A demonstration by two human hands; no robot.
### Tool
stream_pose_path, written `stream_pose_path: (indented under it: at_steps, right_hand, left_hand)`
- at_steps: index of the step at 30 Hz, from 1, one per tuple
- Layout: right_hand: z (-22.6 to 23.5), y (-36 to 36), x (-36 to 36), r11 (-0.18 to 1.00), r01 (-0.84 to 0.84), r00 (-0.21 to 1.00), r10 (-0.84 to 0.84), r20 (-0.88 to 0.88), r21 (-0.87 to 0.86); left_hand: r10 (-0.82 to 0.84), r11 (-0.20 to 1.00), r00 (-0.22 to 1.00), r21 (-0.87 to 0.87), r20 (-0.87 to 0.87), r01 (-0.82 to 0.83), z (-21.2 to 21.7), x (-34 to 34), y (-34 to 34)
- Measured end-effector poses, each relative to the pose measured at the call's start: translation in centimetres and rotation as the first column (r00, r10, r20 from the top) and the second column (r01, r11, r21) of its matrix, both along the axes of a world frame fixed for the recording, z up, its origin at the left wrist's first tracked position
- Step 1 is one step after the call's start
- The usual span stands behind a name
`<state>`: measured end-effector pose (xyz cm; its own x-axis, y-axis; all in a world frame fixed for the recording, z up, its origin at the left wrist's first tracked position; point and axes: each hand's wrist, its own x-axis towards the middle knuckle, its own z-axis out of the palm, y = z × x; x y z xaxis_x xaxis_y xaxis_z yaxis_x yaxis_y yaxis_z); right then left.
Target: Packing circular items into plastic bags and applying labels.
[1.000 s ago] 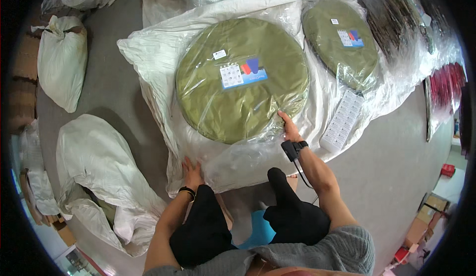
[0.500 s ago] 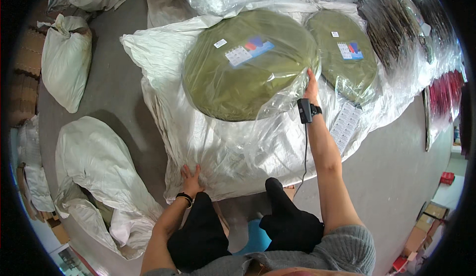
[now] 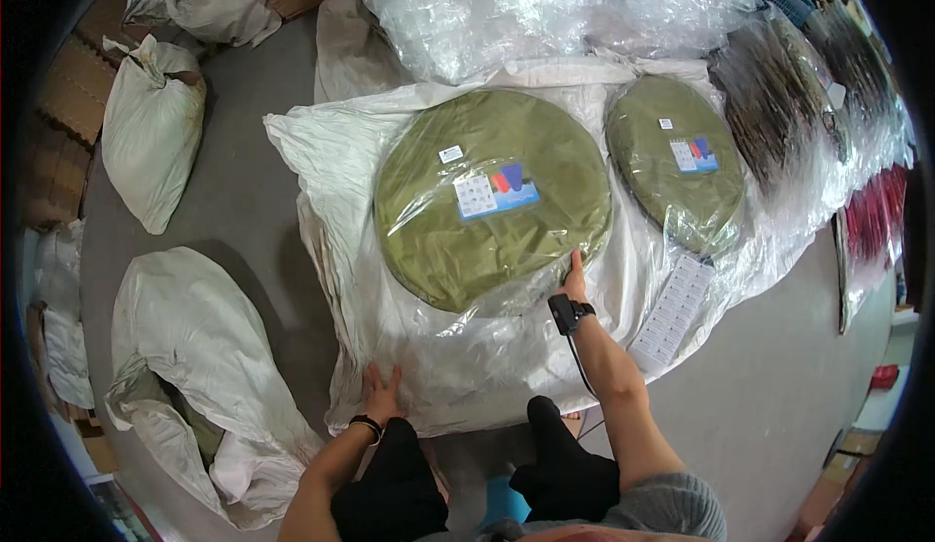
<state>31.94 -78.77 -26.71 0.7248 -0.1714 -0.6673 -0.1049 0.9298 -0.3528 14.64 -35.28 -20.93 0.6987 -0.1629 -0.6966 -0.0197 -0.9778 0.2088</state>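
Observation:
A large round flat green pouch [image 3: 545,245] in clear plastic lies on a white woven sheet [image 3: 429,372], with a printed card and a small white label on top. My right hand [image 3: 577,284], wearing a wrist strap with a black box and cable, is closed on the pouch's near right edge; some of its fingers are hidden there. My left hand [image 3: 383,396] rests with spread fingers on the sheet's near left corner. To the right lies a narrower-looking oval green pouch [image 3: 672,186], also wrapped in plastic. A sheet of printed labels [image 3: 674,308] sits just below it.
Clear plastic packaging [image 3: 467,16] is heaped at the back. Dark bundled goods in plastic [image 3: 769,104] stand at the far right. White sacks [image 3: 151,138] and an opened white sack [image 3: 200,328] sit on the floor at left. A blue seat [image 3: 503,498] shows between my knees.
The large pouch has gone from tilted to lying flatter, and my right hand has come down toward me with its edge. My left hand stays on the sheet. The view has shifted upward.

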Motion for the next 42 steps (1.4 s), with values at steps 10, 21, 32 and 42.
stream_pose_path:
  at_steps: [10, 21, 32, 42]
  right_hand:
    - [0.2, -0.6, 4.4, 0.989, -0.134, 0.976, 0.142, 0.163, -0.059]
    - [9.9, 6.9, 3.6, 0.962, -0.142, 0.919, 0.04, -0.391, -0.235]
    - [-2.3, 1.3, 10.5, 0.947, -0.063, 0.963, -0.025, -0.269, -0.315]
    - [-2.6, -3.6, 11.3, 0.788, -0.32, 0.88, 0.04, -0.474, -0.526]
  left_hand:
    - [0.016, 0.999, 1.0, -0.043, -0.001, -0.016, -2.3, -1.0, 2.0]
    - [0.014, 1.0, 0.998, 0.015, -0.059, -0.013, -2.8, -1.4, 1.7]
    - [0.009, 1.0, 0.999, -0.009, -0.042, -0.01, -1.4, 0.0, 0.6]
    - [-0.03, 0.999, 1.0, -0.031, 0.009, 0.03, -1.6, 0.6, -0.9]
